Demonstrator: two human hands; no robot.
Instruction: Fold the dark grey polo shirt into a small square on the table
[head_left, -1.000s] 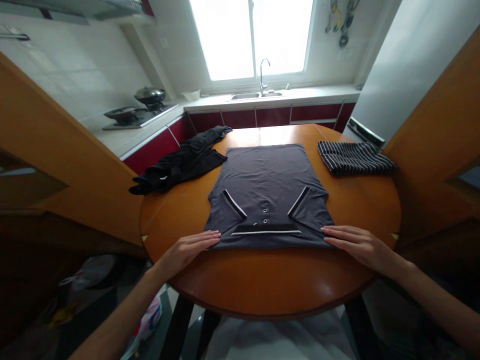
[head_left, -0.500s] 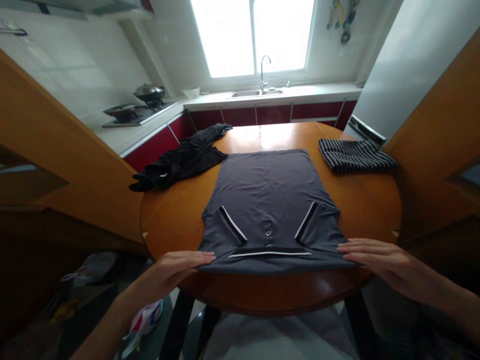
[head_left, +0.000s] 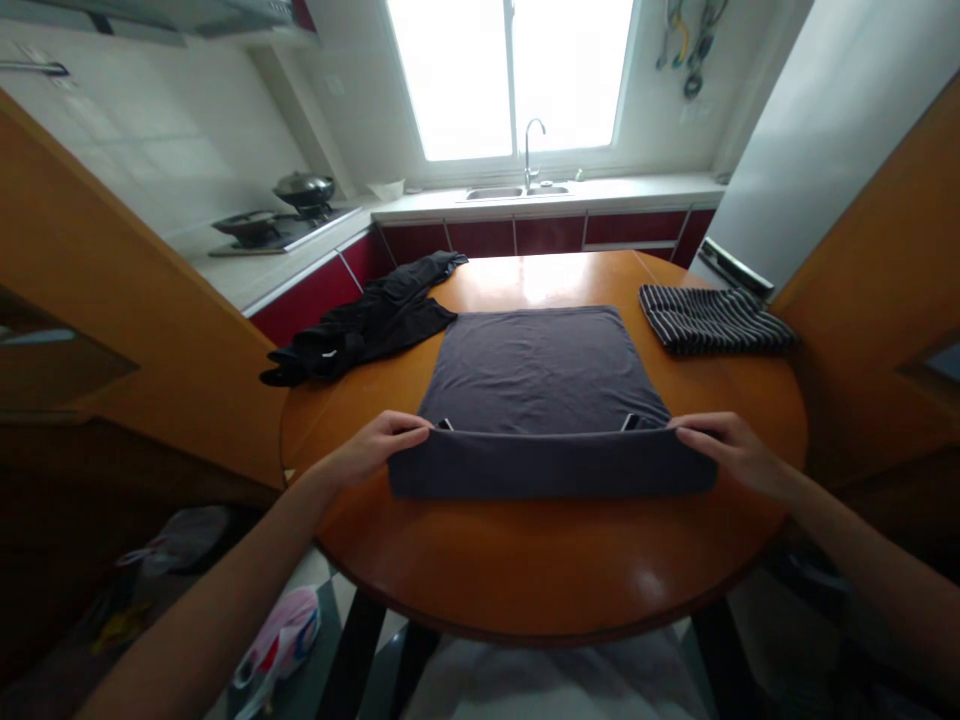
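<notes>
A dark grey shirt (head_left: pixel 544 370) lies on a round wooden table (head_left: pixel 540 570). Its near end is lifted and turned over away from me, making a plain band across the front. My left hand (head_left: pixel 382 443) pinches the left end of the raised edge between thumb and fingers. At the right end, my right hand (head_left: pixel 720 447) grips the same edge in a similar pinch. The band covers the collar and buttons; only small bits of the black-and-white sleeve trim peek out above it near each hand.
Crumpled black clothing (head_left: pixel 367 320) lies at the table's left, partly over the edge. A folded striped cloth (head_left: pixel 716 318) sits at the right. Behind are a counter with a sink (head_left: pixel 495 192) and a stove with a pan (head_left: pixel 247 227) and a lidded wok (head_left: pixel 304 188).
Both hands have moved from the shirt's near corners away from me, carrying its near edge up and over. The collar and buttons, visible before, are now covered.
</notes>
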